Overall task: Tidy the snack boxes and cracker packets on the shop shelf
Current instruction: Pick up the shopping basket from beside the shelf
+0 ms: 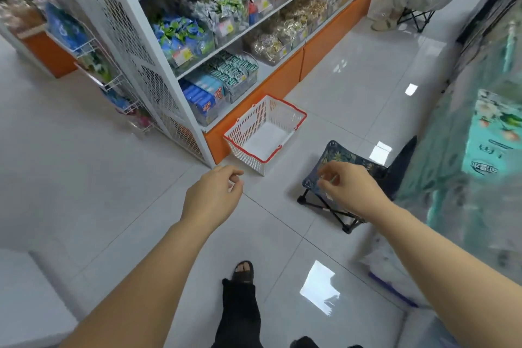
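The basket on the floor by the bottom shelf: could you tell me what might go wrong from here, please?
1. The empty basket sits right below the blue snack boxes; stepping in could mean tripping on it.
2. The folding stool stands close beside the right hand, and a foot might catch its legs.
3. The glossy tiled floor may be slippery.

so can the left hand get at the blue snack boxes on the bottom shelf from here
Probably not yet. The left hand hangs empty over the floor tiles, well short of the blue snack boxes on the bottom shelf. Nothing blocks the way; the white basket sits right of that path, so a step forward should do it.
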Demonstrator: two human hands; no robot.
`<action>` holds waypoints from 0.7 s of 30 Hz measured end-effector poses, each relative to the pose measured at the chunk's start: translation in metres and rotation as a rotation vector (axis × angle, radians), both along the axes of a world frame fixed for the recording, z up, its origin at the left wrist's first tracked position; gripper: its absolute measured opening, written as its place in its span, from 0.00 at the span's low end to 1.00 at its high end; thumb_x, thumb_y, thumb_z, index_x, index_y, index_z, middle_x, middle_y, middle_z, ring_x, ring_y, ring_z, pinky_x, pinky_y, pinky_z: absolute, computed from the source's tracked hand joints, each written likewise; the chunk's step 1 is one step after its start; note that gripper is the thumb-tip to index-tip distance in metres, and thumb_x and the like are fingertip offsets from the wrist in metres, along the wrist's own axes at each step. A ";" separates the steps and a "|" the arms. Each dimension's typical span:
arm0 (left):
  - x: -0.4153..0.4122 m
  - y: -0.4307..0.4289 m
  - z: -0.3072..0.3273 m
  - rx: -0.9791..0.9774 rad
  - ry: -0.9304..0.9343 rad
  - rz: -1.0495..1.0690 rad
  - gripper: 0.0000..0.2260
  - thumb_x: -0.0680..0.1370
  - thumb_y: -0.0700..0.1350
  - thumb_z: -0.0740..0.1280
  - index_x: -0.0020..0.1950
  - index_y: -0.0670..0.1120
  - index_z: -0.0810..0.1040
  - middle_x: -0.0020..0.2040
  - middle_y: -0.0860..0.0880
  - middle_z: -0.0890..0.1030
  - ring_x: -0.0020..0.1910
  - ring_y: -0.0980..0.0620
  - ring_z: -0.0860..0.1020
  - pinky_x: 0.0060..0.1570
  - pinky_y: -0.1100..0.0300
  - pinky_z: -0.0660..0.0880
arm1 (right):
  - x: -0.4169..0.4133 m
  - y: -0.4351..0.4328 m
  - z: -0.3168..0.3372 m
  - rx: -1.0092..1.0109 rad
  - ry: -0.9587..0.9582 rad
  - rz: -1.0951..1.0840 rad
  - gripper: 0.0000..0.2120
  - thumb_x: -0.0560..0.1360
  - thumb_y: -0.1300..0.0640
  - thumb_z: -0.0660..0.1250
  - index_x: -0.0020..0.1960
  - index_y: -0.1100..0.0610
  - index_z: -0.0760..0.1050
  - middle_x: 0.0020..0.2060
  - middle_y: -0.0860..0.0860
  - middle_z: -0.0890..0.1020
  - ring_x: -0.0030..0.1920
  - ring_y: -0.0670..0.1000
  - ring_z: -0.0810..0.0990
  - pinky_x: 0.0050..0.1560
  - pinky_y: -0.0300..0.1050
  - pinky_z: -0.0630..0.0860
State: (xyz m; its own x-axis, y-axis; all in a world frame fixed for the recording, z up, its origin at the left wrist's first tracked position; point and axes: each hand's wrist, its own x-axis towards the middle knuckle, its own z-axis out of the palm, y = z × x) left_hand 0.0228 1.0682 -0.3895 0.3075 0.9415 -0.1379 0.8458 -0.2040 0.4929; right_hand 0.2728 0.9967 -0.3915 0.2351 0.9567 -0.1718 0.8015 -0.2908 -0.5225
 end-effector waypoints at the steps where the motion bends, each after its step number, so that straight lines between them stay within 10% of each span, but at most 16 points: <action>1: 0.000 0.020 0.001 0.003 0.013 -0.018 0.11 0.80 0.49 0.60 0.61 0.54 0.75 0.53 0.58 0.76 0.49 0.58 0.75 0.44 0.60 0.68 | 0.000 0.014 -0.001 0.000 0.003 -0.019 0.10 0.76 0.53 0.65 0.56 0.52 0.77 0.42 0.45 0.78 0.43 0.46 0.76 0.42 0.40 0.70; 21: 0.174 0.280 -0.010 -0.104 -0.094 -0.225 0.10 0.79 0.46 0.63 0.60 0.51 0.77 0.52 0.55 0.78 0.48 0.55 0.76 0.50 0.55 0.77 | 0.136 0.219 -0.013 -0.050 0.018 -0.207 0.10 0.76 0.54 0.64 0.56 0.54 0.77 0.42 0.45 0.76 0.45 0.49 0.76 0.48 0.45 0.75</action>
State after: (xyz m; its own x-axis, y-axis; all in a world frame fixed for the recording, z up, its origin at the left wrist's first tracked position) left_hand 0.1965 1.3486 -0.3995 0.5236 0.8301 -0.1918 0.7345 -0.3258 0.5952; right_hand 0.4093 1.2155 -0.4045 0.4222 0.8783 -0.2243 0.7123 -0.4745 -0.5172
